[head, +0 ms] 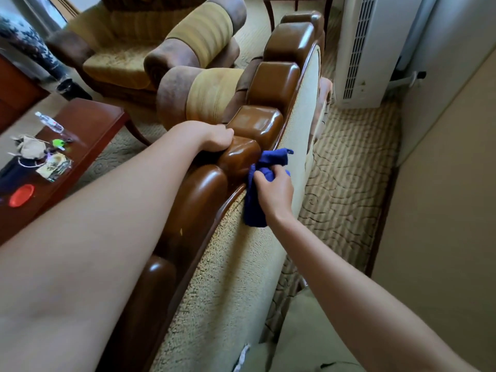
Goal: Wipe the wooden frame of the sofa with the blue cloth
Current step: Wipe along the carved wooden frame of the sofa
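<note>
A person's left hand (218,138) curls over a glossy brown carved wooden frame (257,122) topping a beige sofa back, steadying it, while the right hand (273,187) bunches a crumpled blue cloth (257,194) against the frame's rear edge. Firm strokes following each lobe's curve should serve best.

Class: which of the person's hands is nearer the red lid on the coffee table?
Left. The left hand grips the wooden frame, on the red lid's side; the right hand holds the blue cloth beyond it.

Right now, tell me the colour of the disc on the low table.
Red-orange disc; the head view shows it.
</note>
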Demonstrator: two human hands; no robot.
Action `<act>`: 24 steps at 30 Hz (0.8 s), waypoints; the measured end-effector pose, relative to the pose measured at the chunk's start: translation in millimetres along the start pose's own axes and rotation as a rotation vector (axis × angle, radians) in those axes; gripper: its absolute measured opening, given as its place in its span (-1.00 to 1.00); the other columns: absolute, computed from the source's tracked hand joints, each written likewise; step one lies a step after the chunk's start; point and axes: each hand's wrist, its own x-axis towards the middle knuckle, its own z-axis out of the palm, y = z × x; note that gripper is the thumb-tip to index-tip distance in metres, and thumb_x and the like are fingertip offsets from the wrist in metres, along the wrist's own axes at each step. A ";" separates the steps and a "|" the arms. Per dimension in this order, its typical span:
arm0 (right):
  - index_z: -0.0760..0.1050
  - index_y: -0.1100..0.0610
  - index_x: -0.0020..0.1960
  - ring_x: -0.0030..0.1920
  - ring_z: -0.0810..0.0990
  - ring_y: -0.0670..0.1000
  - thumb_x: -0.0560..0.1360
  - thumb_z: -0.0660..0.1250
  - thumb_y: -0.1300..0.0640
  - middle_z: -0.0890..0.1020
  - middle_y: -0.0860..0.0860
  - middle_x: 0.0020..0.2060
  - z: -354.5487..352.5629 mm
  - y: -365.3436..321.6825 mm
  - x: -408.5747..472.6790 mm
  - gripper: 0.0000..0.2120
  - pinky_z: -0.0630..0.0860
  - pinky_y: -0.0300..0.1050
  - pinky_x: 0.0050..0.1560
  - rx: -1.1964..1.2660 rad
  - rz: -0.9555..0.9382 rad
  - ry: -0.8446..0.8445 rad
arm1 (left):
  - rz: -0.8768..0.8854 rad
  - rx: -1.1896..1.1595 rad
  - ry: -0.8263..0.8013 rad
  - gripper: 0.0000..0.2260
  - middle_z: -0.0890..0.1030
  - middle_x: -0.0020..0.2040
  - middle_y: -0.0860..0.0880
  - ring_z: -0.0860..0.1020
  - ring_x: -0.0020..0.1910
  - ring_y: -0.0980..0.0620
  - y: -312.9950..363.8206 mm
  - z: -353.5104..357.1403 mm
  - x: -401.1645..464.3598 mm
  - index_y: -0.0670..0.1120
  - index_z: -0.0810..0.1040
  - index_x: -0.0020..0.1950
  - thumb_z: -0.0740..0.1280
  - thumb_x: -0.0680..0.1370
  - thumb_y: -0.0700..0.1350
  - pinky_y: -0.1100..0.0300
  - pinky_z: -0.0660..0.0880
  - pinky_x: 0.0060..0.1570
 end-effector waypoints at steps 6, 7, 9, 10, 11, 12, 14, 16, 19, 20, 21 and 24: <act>0.55 0.18 0.02 -0.04 0.55 0.11 0.45 0.34 0.15 0.64 0.13 -0.09 4.7 -10.3 -98.4 -0.82 0.45 -0.03 0.02 0.034 -0.246 -0.052 | -0.095 0.057 0.152 -0.46 0.07 0.55 -0.21 0.08 0.51 -0.22 -0.7 0.4 -36.4 -0.07 -0.03 0.56 -0.09 0.64 0.16 -0.09 0.04 0.47; 0.56 0.18 0.02 -0.04 0.56 0.12 0.45 0.34 0.15 0.64 0.13 -0.10 3.2 -11.3 -107.8 -0.82 0.46 -0.01 0.03 0.026 -0.256 -0.056 | -0.097 0.065 0.146 -0.46 0.08 0.54 -0.20 0.09 0.51 -0.21 -1.0 -2.0 -43.5 -0.09 0.00 0.56 -0.10 0.65 0.15 -0.07 0.04 0.46; 0.57 0.17 -0.01 -0.06 0.56 0.13 0.41 0.30 0.09 0.64 0.12 -0.14 -1.4 -9.2 -124.1 -0.78 0.47 0.04 0.02 -0.037 -0.299 -0.079 | -0.030 0.060 0.230 -0.49 0.15 0.52 -0.22 0.14 0.49 -0.19 2.8 -8.8 -61.5 -0.17 0.10 0.54 -0.10 0.67 0.09 0.00 0.08 0.43; 0.57 0.17 -0.01 -0.06 0.55 0.12 0.39 0.27 0.04 0.63 0.11 -0.14 -2.9 -6.2 -135.5 -0.73 0.48 0.05 0.01 -0.077 -0.322 -0.104 | 0.008 0.080 0.253 -0.50 0.18 0.51 -0.23 0.16 0.48 -0.17 3.3 -11.5 -68.7 -0.19 0.13 0.53 -0.10 0.68 0.05 0.04 0.09 0.42; 0.56 0.16 0.00 -0.05 0.55 0.11 0.37 0.24 0.01 0.63 0.10 -0.13 -2.1 -2.3 -150.3 -0.69 0.48 0.04 0.01 -0.097 -0.344 -0.132 | 0.036 0.076 0.274 -0.52 0.20 0.51 -0.21 0.17 0.48 -0.15 1.1 -15.1 -75.3 -0.19 0.15 0.53 -0.10 0.68 0.04 0.07 0.09 0.42; 0.56 0.15 0.04 -0.04 0.55 0.09 0.36 0.22 0.00 0.62 0.09 -0.10 0.2 1.0 -167.7 -0.66 0.48 0.02 0.02 -0.092 -0.365 -0.155 | 0.052 0.091 0.292 -0.52 0.21 0.51 -0.18 0.18 0.48 -0.13 -3.0 -17.1 -79.4 -0.16 0.16 0.53 -0.11 0.68 0.04 0.08 0.09 0.42; 0.56 0.13 0.10 -0.01 0.55 0.06 0.37 0.23 0.02 0.61 0.08 -0.05 5.5 5.7 -196.7 -0.64 0.47 -0.03 0.05 -0.041 -0.385 -0.170 | 0.059 0.099 0.292 -0.52 0.22 0.51 -0.13 0.19 0.48 -0.12 -14.0 -20.1 -84.8 -0.08 0.19 0.52 -0.12 0.66 0.08 0.00 0.08 0.46; 0.55 0.13 0.13 0.00 0.55 0.06 0.38 0.25 0.04 0.60 0.09 -0.03 8.7 7.2 -203.3 -0.64 0.46 -0.05 0.05 -0.008 -0.381 -0.138 | 0.085 0.125 0.297 -0.52 0.27 0.49 -0.14 0.24 0.45 -0.14 -22.0 -18.7 -95.3 -0.06 0.24 0.50 -0.13 0.65 0.09 -0.06 0.13 0.44; 0.55 0.20 0.08 0.01 0.55 0.15 0.44 0.30 0.12 0.61 0.17 -0.04 13.6 1.5 -171.6 -0.74 0.45 0.04 0.08 0.013 -0.322 -0.069 | 0.067 0.144 0.357 -0.46 0.37 0.41 -0.22 0.34 0.38 -0.20 -37.0 -13.8 -105.9 -0.05 0.27 0.48 -0.13 0.62 0.17 -0.10 0.22 0.39; 0.55 0.22 0.05 0.00 0.55 0.16 0.45 0.31 0.15 0.62 0.19 -0.05 14.4 -3.7 -150.9 -0.78 0.45 0.06 0.10 0.029 -0.272 -0.029 | 0.043 0.151 0.378 -0.47 0.36 0.41 -0.24 0.33 0.39 -0.21 -41.8 -11.3 -108.4 -0.05 0.25 0.50 -0.12 0.62 0.18 -0.09 0.22 0.39; 0.55 0.23 0.03 -0.01 0.55 0.15 0.46 0.30 0.18 0.63 0.18 -0.07 14.3 -10.0 -127.9 -0.81 0.44 0.04 0.11 0.036 -0.223 0.004 | 0.007 0.146 0.387 -0.48 0.32 0.44 -0.26 0.29 0.41 -0.22 -45.8 -8.5 -111.8 -0.05 0.21 0.52 -0.11 0.63 0.17 -0.07 0.21 0.39; 0.52 0.26 0.02 0.01 0.55 0.14 0.49 0.26 0.19 0.61 0.17 -0.07 8.7 -25.5 -72.2 -0.82 0.42 -0.10 0.04 -0.003 -0.114 0.035 | -0.082 0.067 0.351 -0.47 0.17 0.51 -0.25 0.18 0.46 -0.25 -50.1 -0.5 -123.5 -0.05 0.10 0.55 -0.09 0.64 0.17 -0.11 0.15 0.40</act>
